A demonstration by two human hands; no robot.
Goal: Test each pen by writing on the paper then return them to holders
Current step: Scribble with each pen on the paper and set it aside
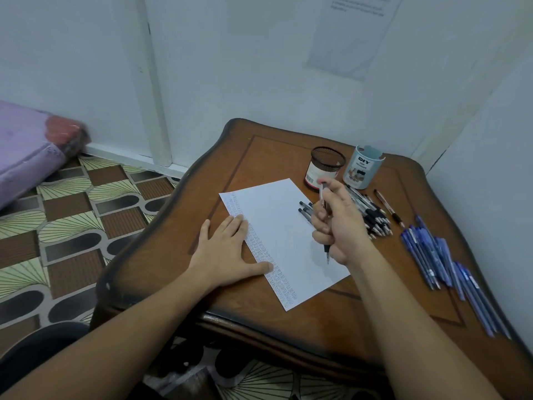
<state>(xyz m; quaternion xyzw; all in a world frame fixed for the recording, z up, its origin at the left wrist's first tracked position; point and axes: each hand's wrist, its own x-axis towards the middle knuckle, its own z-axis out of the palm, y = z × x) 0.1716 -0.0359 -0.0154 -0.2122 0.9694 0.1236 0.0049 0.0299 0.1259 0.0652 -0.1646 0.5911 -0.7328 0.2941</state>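
Pen (pixel 326 249) in the right hand (pixel 337 223) points down at the paper (pixel 277 226), near its right edge. It is hard to tell if the tip touches. The fingers are curled tight round the pen. The left hand (pixel 227 249) lies flat on the paper's left side, fingers straight and close, thumb out. Black pens (pixel 372 215) lie in a heap just beside the right hand, and blue pens (pixel 432 255) lie further right. A mesh cup (pixel 326 168) and a blue cup (pixel 362 168) stand at the back of the table (pixel 259 151). To do this step well, the person should press the paper down so it cannot slide. Then the tip should go softly on a white part and make a short line.
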